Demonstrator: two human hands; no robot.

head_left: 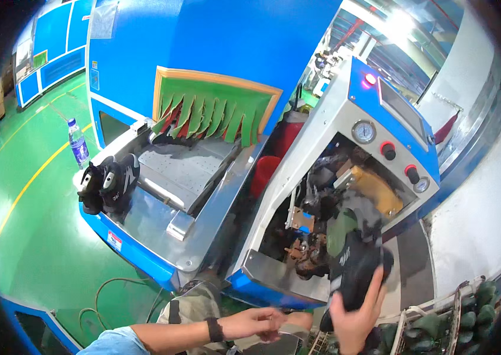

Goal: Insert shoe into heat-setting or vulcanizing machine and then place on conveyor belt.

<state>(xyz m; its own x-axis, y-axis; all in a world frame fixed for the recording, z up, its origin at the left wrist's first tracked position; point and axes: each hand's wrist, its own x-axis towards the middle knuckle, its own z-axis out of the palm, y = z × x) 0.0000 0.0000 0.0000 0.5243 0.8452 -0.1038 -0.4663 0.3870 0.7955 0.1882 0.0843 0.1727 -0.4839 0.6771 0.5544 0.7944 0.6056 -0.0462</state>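
My right hand [358, 313] grips a black shoe [351, 269] with a small white mark, fingers along one side and thumb on the other. The shoe is in front of the open bay of the grey-and-blue machine [271, 275]. A green piece like a shoe last [341, 229] shows at its upper end; blur hides whether it sits inside. Lower and to the left, my left hand [256, 324] hovers with loosely bent fingers, a little smeared, and nothing visible in them. A dark band circles that wrist.
Two black shoes [111, 184] stand on the metal table [162, 239] at left, near a water bottle [78, 145]. Behind, green strips [215, 115] curtain a blue machine's opening. A gauge [363, 131] and red-ringed knobs [388, 150] face me. Crates of green lasts [434, 324] stand lower right.
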